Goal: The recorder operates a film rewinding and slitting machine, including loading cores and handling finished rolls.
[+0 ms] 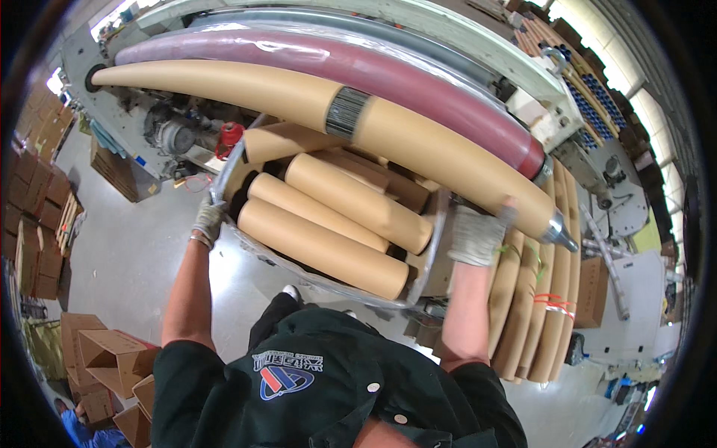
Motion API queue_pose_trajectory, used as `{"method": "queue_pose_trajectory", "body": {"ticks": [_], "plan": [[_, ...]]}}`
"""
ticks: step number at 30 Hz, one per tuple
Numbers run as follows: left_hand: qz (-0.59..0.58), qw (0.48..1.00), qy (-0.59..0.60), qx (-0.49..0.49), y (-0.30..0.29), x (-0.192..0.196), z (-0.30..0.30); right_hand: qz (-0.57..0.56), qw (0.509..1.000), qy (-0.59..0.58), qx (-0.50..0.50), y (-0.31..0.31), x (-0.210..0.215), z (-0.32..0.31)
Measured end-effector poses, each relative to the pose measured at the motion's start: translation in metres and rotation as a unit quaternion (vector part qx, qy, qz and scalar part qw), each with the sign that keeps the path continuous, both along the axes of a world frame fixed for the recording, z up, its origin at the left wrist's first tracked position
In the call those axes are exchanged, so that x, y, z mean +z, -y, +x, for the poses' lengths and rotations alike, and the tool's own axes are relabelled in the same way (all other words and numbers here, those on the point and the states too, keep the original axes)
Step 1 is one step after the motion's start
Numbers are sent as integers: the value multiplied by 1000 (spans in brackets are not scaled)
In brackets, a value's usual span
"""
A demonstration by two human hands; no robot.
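My left hand, in a pale knitted glove, is closed on the left rim of a plastic-lined bin. Inside the bin lie several cardboard tubes, the nearest tube along its front side. Above it, two tan tube sections sit on a long shaft, with a dark ribbed stretch of the shaft showing between them. My right hand, also gloved, is raised at the underside of the right section near its end. Its fingers are smeared, so I cannot tell whether it grips or only touches.
A wine-red roller runs behind the shaft, which ends in a metal tip at the right. Long cardboard tubes stand bundled with ties beside my right arm. Open cartons are at the lower left, and a motor sits under the machine.
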State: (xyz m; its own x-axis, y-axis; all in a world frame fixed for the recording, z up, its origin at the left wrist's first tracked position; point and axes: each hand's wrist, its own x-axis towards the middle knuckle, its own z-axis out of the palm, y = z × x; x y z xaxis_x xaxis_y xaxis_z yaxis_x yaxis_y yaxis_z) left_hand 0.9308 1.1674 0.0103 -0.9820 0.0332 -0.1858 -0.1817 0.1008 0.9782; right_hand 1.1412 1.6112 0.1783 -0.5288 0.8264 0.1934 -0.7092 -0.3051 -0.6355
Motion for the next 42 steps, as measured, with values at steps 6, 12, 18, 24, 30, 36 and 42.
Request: {"method": "queue_pose_trajectory", "body": {"ticks": [6, 12, 18, 24, 30, 36, 42], "plan": [[-137, 990, -29, -15, 14, 12, 19, -125, 974, 27, 185, 102, -3, -74], [-368, 910, -175, -79, 14, 59, 15, 311, 850, 266, 331, 228, 24, -142], [19, 962, -39, -270, 159, 42, -8, 868, 416, 174, -209, 358, 89, -334], [23, 987, 136, -84, 352, 18, -73, 850, 311, 422, -51, 490, 110, -482], [48, 983, 149, -91, 443, -10, -164, 849, 334, 406, 56, 616, 117, -621], [-17, 982, 165, -94, 547, 10, -308, 893, 432, 109, 63, 702, 97, -795], [-12, 998, 61, -3, 686, 70, -439, 774, 369, 512, 57, 702, 116, -877]]}}
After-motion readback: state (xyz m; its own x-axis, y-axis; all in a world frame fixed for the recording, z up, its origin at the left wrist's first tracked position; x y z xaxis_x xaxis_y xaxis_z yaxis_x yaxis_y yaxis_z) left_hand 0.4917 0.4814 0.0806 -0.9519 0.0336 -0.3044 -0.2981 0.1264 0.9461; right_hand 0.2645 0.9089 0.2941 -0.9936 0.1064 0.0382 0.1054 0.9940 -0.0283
